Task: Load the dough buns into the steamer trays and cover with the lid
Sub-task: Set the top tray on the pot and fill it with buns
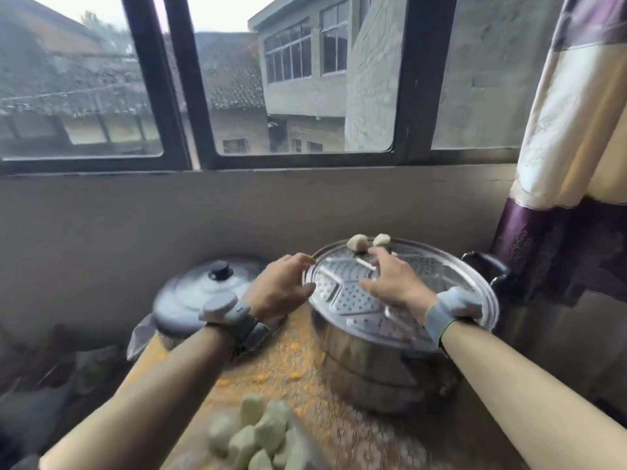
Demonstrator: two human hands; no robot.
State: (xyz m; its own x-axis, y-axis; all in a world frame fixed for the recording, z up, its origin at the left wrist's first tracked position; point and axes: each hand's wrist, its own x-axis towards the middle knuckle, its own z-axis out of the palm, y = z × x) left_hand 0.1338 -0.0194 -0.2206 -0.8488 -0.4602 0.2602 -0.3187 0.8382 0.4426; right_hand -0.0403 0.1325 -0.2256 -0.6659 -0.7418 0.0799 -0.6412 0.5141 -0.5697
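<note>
- The steamer tray, a round perforated metal plate, sits on top of a steel steamer pot at the right of the table.
- The left hand grips the tray's left rim, with its fingers curled over the far side of the edge and its thumb pressed on the near side.
- The right hand hovers over the middle of the tray with its fingers spread and pointing down and away. It holds nothing that can be seen, though its fingertips are blurred.
- Two dough buns lie side by side at the far edge of the tray, the left bun and the right bun, just beyond the right hand's fingertips.
- A pile of pale dough buns lies at the near edge of the table, between the two forearms and well apart from the tray.
- The lid, domed and of metal with a dark knob, rests on the table left of the pot, just beyond the left wrist.
- Each wrist bears a grey band: the left band and the right band.
- A dark pot handle juts out at the far right of the tray.
- A window spans the far wall, and a cream and purple curtain hangs at the right.
</note>
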